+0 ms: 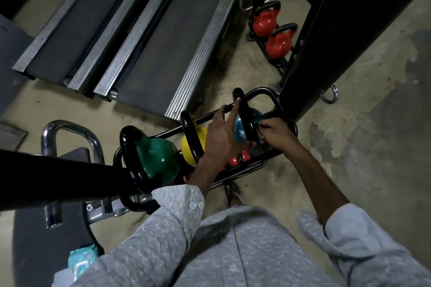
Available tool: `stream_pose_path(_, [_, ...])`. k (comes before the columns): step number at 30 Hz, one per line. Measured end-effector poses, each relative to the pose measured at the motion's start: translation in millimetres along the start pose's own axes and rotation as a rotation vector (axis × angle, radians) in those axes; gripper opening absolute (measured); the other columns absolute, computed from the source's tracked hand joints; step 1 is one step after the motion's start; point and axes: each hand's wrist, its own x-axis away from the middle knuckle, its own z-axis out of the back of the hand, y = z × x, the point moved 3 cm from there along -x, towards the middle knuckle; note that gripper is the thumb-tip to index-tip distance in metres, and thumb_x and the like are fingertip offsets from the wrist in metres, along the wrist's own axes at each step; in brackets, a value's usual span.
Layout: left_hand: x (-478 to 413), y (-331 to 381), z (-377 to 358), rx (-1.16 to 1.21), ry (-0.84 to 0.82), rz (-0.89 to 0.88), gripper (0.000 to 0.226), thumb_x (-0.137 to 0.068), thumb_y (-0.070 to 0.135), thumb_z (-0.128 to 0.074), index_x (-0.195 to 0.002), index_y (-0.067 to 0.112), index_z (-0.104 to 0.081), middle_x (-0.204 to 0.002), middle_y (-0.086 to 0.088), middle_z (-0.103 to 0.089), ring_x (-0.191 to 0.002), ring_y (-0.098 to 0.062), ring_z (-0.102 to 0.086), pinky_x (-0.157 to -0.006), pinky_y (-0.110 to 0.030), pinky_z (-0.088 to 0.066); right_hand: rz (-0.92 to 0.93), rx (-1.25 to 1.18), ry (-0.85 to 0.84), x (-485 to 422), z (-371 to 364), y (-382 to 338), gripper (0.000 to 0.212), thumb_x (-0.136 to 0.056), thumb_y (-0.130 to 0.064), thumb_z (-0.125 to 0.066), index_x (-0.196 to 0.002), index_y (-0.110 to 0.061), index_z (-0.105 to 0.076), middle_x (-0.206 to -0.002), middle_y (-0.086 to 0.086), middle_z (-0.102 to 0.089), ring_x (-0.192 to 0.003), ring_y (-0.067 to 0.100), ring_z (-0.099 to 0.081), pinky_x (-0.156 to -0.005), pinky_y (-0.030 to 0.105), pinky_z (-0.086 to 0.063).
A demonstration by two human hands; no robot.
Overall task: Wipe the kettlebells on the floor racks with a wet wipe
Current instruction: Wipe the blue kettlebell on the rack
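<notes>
A blue kettlebell with a black handle sits at the right end of a black floor rack, beside a yellow kettlebell and a green kettlebell. My left hand lies over the blue kettlebell's left side, index finger stretched up along the handle and lower fingers curled under the ball. My right hand is bunched tight against the handle's right base. Only a pale sliver of wet wipe shows under its fingers.
Small red weights lie low in the rack. Two red kettlebells sit in a second rack beyond. A black upright post stands right of the rack, two treadmills on the left. A wipes pack rests bottom left.
</notes>
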Motion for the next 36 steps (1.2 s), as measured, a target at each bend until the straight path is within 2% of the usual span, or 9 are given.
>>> stream_pose_path(7, [-1,-1,-1,-0.003,0.002,0.019,0.130,-0.063,0.055,-0.089,-0.162,0.030,-0.010,-0.160,-0.019,-0.029,-0.144,-0.037,-0.034,-0.110,-0.048,-0.039,-0.159,0.003,-0.098,-25,7,-33,0.019,-0.088,0.001,-0.054,-0.075,-0.001,-0.067,-0.075,0.011,-0.064,-0.076,0.024,-0.063,-0.065,0.022,-0.049])
stream_pose_path(11, [0,0,1,0.015,0.003,0.029,0.130,-0.062,0.056,-0.090,-0.162,0.033,-0.010,-0.160,-0.018,-0.028,-0.144,-0.037,-0.034,-0.110,-0.048,-0.039,-0.273,-0.410,-0.157,-43,4,-47,0.020,-0.083,0.012,-0.045,-0.079,0.004,-0.062,-0.076,0.016,-0.061,-0.071,0.025,-0.065,-0.057,0.023,-0.055])
stream_pose_path(13, [0,1,1,0.007,0.005,0.030,0.131,-0.062,0.056,-0.090,-0.162,0.035,-0.008,-0.160,-0.019,-0.027,-0.144,-0.037,-0.033,-0.110,-0.048,-0.039,-0.306,-0.569,-0.169,-57,2,-49,0.026,-0.081,0.011,-0.046,-0.097,0.003,-0.065,-0.090,0.019,-0.064,-0.083,0.027,-0.068,-0.068,0.028,-0.061])
stream_pose_path(15, [0,0,0,0.000,0.003,0.041,0.132,-0.061,0.057,-0.090,-0.161,0.037,-0.007,-0.161,-0.019,-0.026,-0.145,-0.036,-0.033,-0.111,-0.048,-0.038,-0.304,-0.627,-0.168,-66,-1,-49,0.023,-0.078,0.010,-0.048,-0.088,-0.003,-0.065,-0.088,0.017,-0.063,-0.080,0.025,-0.067,-0.071,0.029,-0.059])
stream_pose_path(19, [0,-2,-1,0.003,0.009,0.039,0.131,-0.061,0.058,-0.089,-0.161,0.037,-0.007,-0.162,-0.021,-0.023,-0.147,-0.036,-0.028,-0.111,-0.049,-0.037,-0.278,-0.611,-0.083,-60,-4,-47,0.017,-0.084,0.005,-0.053,-0.074,-0.006,-0.063,-0.068,0.008,-0.066,-0.069,0.019,-0.065,-0.063,0.026,-0.056])
stream_pose_path(22, [1,-4,-1,-0.005,0.034,0.031,0.131,-0.060,0.058,-0.090,-0.162,0.034,-0.011,-0.159,-0.020,-0.026,-0.145,-0.035,-0.030,-0.108,-0.048,-0.039,-0.206,-0.549,0.029,-58,-9,-34,0.013,-0.084,-0.008,-0.061,-0.087,-0.001,-0.072,-0.084,0.012,-0.074,-0.082,0.024,-0.071,-0.083,0.037,-0.058])
stream_pose_path(25, [0,-5,-1,-0.018,0.045,0.031,0.130,-0.060,0.059,-0.089,-0.162,0.033,-0.013,-0.158,-0.018,-0.029,-0.143,-0.034,-0.033,-0.104,-0.046,-0.042,-0.138,-0.555,0.179,-55,-11,-32,0.012,-0.093,-0.005,-0.063,-0.098,-0.008,-0.073,-0.091,0.005,-0.072,-0.083,0.014,-0.068,-0.082,0.028,-0.056])
stream_pose_path(28, [0,-6,-3,-0.032,0.032,0.037,0.131,-0.060,0.060,-0.089,-0.161,0.035,-0.010,-0.158,-0.017,-0.028,-0.142,-0.035,-0.033,-0.104,-0.046,-0.043,-0.018,-0.536,0.321,-54,-9,-39,0.012,-0.090,-0.011,-0.072,-0.087,-0.023,-0.075,-0.090,-0.001,-0.075,-0.085,0.011,-0.072,-0.085,0.027,-0.057])
stream_pose_path(36, [0,-3,1,-0.037,0.023,0.024,0.133,-0.059,0.061,-0.088,-0.161,0.037,-0.006,-0.160,-0.011,-0.025,-0.144,-0.031,-0.029,-0.108,-0.045,-0.039,0.048,-0.387,0.287,-80,-4,-55,0.017,-0.084,-0.029,-0.081,-0.098,-0.018,-0.080,-0.089,-0.007,-0.078,-0.082,0.007,-0.074,-0.073,0.021,-0.060])
